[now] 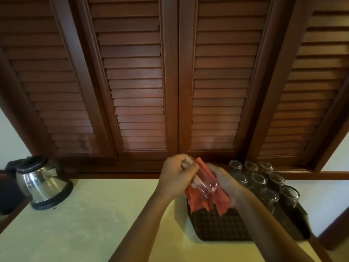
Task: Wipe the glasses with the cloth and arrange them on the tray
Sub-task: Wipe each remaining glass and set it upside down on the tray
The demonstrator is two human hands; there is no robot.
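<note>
My left hand (176,173) grips the upper end of a clear drinking glass (204,183), which lies tilted above the tray. My right hand (225,181) holds a red-orange cloth (200,202) wrapped under and behind the glass; the cloth's ends hang down over the tray. The dark, textured tray (222,225) sits on the counter at the right. Several clear glasses (257,179) stand upside down in rows on the tray's far right part.
A steel electric kettle (42,183) on a black base stands at the counter's left. The pale counter (85,220) stretches between kettle and tray. Dark wooden louvred shutters (170,82) rise behind the counter.
</note>
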